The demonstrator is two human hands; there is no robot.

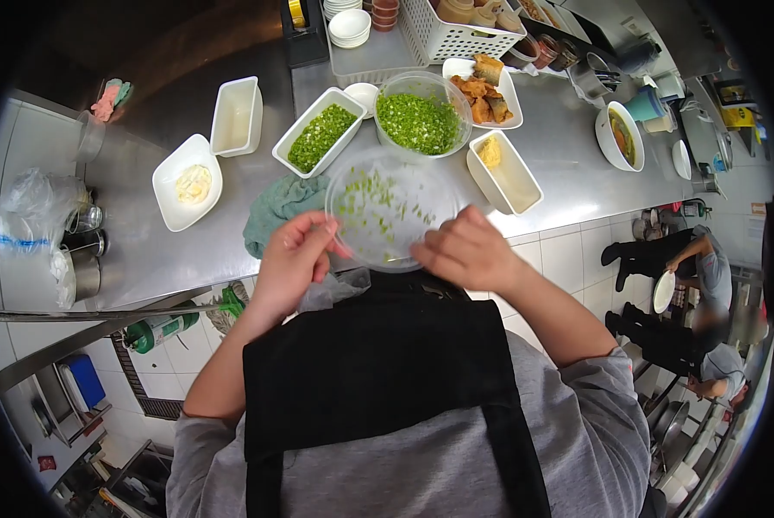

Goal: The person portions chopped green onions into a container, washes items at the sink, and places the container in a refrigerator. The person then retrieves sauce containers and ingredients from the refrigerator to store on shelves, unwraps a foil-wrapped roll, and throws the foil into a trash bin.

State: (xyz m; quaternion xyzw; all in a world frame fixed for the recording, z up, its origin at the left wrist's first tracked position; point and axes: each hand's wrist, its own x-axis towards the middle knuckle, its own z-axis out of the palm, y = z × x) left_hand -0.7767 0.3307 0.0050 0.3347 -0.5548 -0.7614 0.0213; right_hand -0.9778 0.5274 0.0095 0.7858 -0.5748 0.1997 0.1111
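Between both hands is a clear round plastic container point(393, 226), tilted towards me, with bits of chopped green onion stuck to its surface. My left hand point(299, 246) pinches its left rim. At the right rim, my right hand point(465, 250) is closed on the edge, slightly blurred. Just beyond it stands a round clear tub point(420, 147) full of chopped green onion point(417, 119). Left of that tub is a white rectangular dish point(299, 169), also filled with chopped green onion. A green cloth point(279, 211) lies crumpled beside my left hand.
A white dish with yellow paste point(516, 181) and a plate of browned pieces point(508, 82) are at right. A white tray point(236, 116) and a dish with a pale food point(167, 186) are at left. Two people point(711, 276) stand further right.
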